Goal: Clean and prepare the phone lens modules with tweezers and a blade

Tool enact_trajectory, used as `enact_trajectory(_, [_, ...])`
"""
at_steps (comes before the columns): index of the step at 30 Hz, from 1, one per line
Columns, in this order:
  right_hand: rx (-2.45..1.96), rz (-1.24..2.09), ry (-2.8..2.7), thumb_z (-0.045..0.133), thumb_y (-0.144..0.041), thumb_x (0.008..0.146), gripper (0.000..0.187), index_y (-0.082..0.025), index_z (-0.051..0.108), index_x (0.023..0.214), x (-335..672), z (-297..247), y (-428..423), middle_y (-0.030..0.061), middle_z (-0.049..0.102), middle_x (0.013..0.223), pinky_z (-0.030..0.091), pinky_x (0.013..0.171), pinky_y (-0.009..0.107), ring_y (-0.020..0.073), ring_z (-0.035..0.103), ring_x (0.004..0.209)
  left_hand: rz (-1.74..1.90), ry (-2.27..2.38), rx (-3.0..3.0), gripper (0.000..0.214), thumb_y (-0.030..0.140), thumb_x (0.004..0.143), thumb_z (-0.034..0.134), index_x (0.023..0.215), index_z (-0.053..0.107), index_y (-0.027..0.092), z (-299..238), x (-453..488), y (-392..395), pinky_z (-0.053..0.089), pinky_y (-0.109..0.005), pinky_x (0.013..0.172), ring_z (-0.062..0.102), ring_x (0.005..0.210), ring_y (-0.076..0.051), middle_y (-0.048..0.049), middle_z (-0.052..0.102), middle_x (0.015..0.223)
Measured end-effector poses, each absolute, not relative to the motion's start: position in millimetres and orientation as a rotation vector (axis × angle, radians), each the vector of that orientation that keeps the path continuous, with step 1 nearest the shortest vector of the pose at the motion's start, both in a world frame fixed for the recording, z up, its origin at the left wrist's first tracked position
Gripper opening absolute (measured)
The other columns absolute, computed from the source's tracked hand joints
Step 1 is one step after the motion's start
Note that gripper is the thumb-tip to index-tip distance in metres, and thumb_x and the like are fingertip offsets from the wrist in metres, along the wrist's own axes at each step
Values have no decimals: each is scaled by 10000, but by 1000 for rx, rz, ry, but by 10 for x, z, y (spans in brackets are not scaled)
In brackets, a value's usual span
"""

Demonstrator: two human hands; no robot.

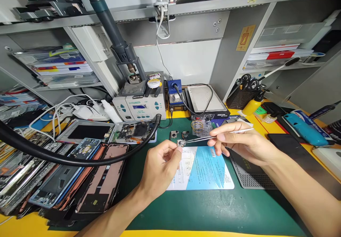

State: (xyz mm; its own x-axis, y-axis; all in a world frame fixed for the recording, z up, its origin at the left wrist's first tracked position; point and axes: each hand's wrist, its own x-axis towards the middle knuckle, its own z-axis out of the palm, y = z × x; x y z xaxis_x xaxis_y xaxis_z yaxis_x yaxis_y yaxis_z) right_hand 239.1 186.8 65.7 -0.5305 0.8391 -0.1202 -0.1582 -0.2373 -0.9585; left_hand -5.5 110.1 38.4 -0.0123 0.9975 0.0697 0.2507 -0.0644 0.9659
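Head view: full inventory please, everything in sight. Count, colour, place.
Small metal part: 1, silvery, in left hand
Tweezers: 1, silvery, in right hand
Loose small parts: 2, dark and silvery, beyond left hand
Printed sheet: 1, blue and white, on mat
Mat: 1, green, on yellow table
Phone parts: many, mixed colours, stacked left
Boxy machine: 1, grey, rear
Hose: 1, black, across left
Flat-topped machine: 1, black and white, rear
Yellow bottle: 1, yellow, right rear
Shelving: several levels, grey, back
Other clutter: too dense to count
Left hand: 1, bare, centre
Right hand: 1, bare, right of centre
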Motion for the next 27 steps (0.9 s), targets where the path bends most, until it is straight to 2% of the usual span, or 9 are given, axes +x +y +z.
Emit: enact_trajectory(27, [-849,1863,-1348,881,-292,766,177,-214,863,924,2381,634,1865,125,824,869,474,473,236,205,755,640,1119,1405,1462,293,354,948,593,702,572,196,389,-51,1103,352,-256,510,532,520,-126,30,569,550])
